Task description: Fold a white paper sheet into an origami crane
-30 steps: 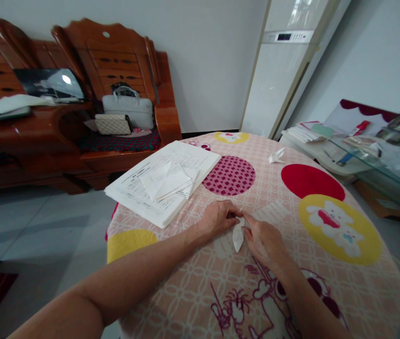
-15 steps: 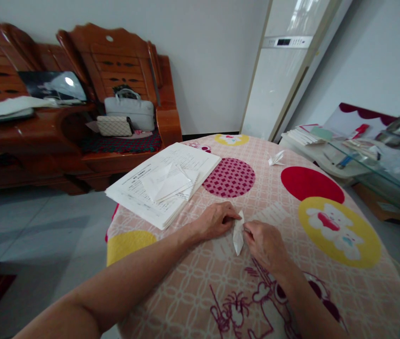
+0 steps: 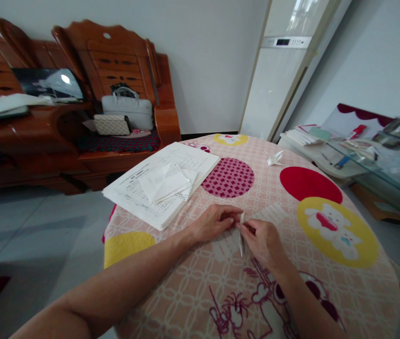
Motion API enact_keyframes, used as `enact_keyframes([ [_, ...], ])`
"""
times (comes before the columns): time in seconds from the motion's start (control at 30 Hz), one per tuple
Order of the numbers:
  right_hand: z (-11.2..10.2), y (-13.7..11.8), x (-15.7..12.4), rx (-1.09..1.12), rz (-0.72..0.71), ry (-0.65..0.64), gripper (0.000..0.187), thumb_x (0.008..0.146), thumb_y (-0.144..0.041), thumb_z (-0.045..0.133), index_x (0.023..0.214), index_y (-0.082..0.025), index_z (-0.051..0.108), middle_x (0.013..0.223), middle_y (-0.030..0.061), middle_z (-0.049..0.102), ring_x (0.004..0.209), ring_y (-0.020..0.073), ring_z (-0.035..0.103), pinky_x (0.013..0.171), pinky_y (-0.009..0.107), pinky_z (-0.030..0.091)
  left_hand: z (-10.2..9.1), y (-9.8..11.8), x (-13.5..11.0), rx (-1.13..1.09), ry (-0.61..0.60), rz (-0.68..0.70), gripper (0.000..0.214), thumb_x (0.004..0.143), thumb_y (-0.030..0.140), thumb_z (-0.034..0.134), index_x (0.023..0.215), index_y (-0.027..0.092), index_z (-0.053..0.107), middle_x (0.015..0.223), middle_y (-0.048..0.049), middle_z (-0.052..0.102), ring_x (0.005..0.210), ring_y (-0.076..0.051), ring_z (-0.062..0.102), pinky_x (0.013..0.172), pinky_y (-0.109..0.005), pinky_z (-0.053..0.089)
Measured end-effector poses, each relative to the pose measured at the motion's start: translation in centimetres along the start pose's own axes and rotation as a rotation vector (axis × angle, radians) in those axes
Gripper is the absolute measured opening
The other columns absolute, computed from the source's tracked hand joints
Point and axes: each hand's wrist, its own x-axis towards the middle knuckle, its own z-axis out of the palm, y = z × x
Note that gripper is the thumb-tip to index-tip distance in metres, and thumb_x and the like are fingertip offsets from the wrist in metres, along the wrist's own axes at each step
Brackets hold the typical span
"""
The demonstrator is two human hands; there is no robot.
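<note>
Between my two hands a narrow piece of folded white paper (image 3: pixel 241 244) stands nearly edge-on, its pointed lower end toward me. My left hand (image 3: pixel 217 222) pinches its upper part from the left, fingertips partly hiding it. From the right, my right hand (image 3: pixel 261 240) grips it with thumb and forefinger near the middle. Farther back on the table lies a small folded paper crane (image 3: pixel 275 158). To the left, some folded and loose white sheets (image 3: pixel 166 183) rest on a thick stack of printed paper (image 3: pixel 150 214).
A patterned cloth covers the round table (image 3: pixel 185 292). Behind on the left stands a carved wooden chair (image 3: pixel 122 56) with a grey bag (image 3: pixel 132 110) and a quilted purse (image 3: pixel 111 125). At right, a glass-topped side table (image 3: pixel 365 162) holds clutter. A tall white cabinet-like unit (image 3: pixel 277 84) stands behind.
The folded paper has turned from showing its flat face to nearly edge-on. My right fingers have moved slightly left, closer to my left fingertips. The view has shifted a little.
</note>
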Motion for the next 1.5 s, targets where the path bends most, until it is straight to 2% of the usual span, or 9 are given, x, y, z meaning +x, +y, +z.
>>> enact_keyframes([
  [0.13, 0.7, 1.1, 0.4, 0.371, 0.072, 0.020, 0.032, 0.085, -0.038, 0.056, 0.065, -0.014, 0.065, 0.056, 0.0016, 0.059, 0.051, 0.0124, 0.052, 0.048, 0.023, 0.034, 0.4, 0.5, -0.1, 0.074, 0.036, 0.091, 0.041, 0.086, 0.012, 0.049, 0.125, 0.013, 0.061, 0.105, -0.0090, 0.070, 0.091, -0.016, 0.066, 0.079, -0.026, 0.052],
  [0.23, 0.8, 1.3, 0.2, 0.715, 0.271, -0.075, 0.029, 0.080, -0.041, 0.059, 0.073, -0.014, 0.067, 0.052, -0.0013, 0.057, 0.038, 0.0103, 0.046, 0.035, 0.021, 0.031, 0.4, 1.0, -0.3, 0.176, 0.063, 0.159, 0.038, 0.088, 0.014, 0.050, 0.125, 0.016, 0.061, 0.106, -0.0086, 0.070, 0.096, -0.017, 0.065, 0.084, -0.028, 0.051],
  [0.4, 0.6, 0.4, -0.1, 1.025, 0.448, -0.205, 0.024, 0.073, -0.038, 0.065, 0.074, -0.014, 0.066, 0.054, 0.0013, 0.064, 0.039, 0.0143, 0.057, 0.034, 0.022, 0.044, 0.2, 1.3, -0.4, 0.363, 0.015, 0.238, 0.029, 0.091, 0.015, 0.049, 0.115, 0.018, 0.065, 0.104, -0.0069, 0.070, 0.099, -0.018, 0.063, 0.090, -0.030, 0.048],
  [0.6, 0.6, 0.8, -0.2, 0.728, 0.489, -0.252, 0.019, 0.079, -0.036, 0.056, 0.072, -0.018, 0.056, 0.045, -0.0022, 0.057, 0.035, 0.0164, 0.058, 0.029, 0.020, 0.039, 0.6, 1.1, -0.3, 0.468, -0.072, 0.168, 0.018, 0.084, 0.012, 0.055, 0.100, 0.015, 0.063, 0.094, -0.0041, 0.066, 0.086, -0.015, 0.061, 0.077, -0.023, 0.046],
  [0.7, 0.1, 1.6, -0.4, 0.557, 0.342, -0.286, 0.015, 0.083, -0.030, 0.049, 0.075, -0.019, 0.056, 0.051, -0.0033, 0.057, 0.032, 0.0114, 0.052, 0.029, 0.018, 0.033, 0.6, 1.1, -0.4, 0.495, -0.106, 0.190, 0.013, 0.085, 0.011, 0.052, 0.094, 0.015, 0.062, 0.091, -0.0035, 0.065, 0.084, -0.015, 0.060, 0.077, -0.023, 0.044],
  [0.87, -0.8, 1.9, -0.4, 0.203, 0.021, -0.226, 0.014, 0.073, -0.012, 0.052, 0.082, -0.018, 0.061, 0.054, -0.0038, 0.055, 0.044, 0.0103, 0.050, 0.043, 0.020, 0.031, 0.0, 1.3, -0.7, 0.482, -0.173, 0.230, 0.019, 0.077, 0.008, 0.056, 0.094, 0.016, 0.059, 0.096, -0.0044, 0.063, 0.091, -0.017, 0.059, 0.083, -0.025, 0.044],
  [1.03, -1.2, 1.0, -0.4, -0.108, -0.075, -0.185, 0.035, 0.072, -0.009, 0.057, 0.106, -0.016, 0.059, 0.060, -0.0013, 0.061, 0.056, 0.0149, 0.056, 0.054, 0.024, 0.031, -0.2, 1.5, -0.8, 0.490, -0.181, 0.213, 0.027, 0.070, 0.010, 0.059, 0.096, 0.016, 0.056, 0.099, -0.0056, 0.061, 0.089, -0.018, 0.058, 0.081, -0.027, 0.044],
  [1.27, -1.7, 1.1, -0.6, -0.212, -0.235, -0.259, 0.016, 0.080, -0.010, 0.057, 0.091, -0.016, 0.066, 0.083, 0.0059, 0.071, 0.075, 0.0182, 0.065, 0.064, 0.025, 0.035, 0.0, 1.4, -1.1, 0.530, -0.218, 0.235, 0.029, 0.073, 0.012, 0.059, 0.101, 0.017, 0.056, 0.104, -0.0080, 0.061, 0.094, -0.020, 0.058, 0.083, -0.029, 0.046],
  [1.5, -2.2, 1.1, -0.6, -0.334, -0.317, -0.330, 0.014, 0.084, -0.013, 0.057, 0.082, -0.017, 0.070, 0.077, 0.0052, 0.069, 0.069, 0.0162, 0.063, 0.061, 0.026, 0.033, -0.3, 1.6, -1.6, 0.595, -0.278, 0.321, 0.030, 0.081, 0.028, 0.066, 0.106, 0.015, 0.057, 0.119, -0.0120, 0.059, 0.104, -0.022, 0.059, 0.089, -0.029, 0.048],
])
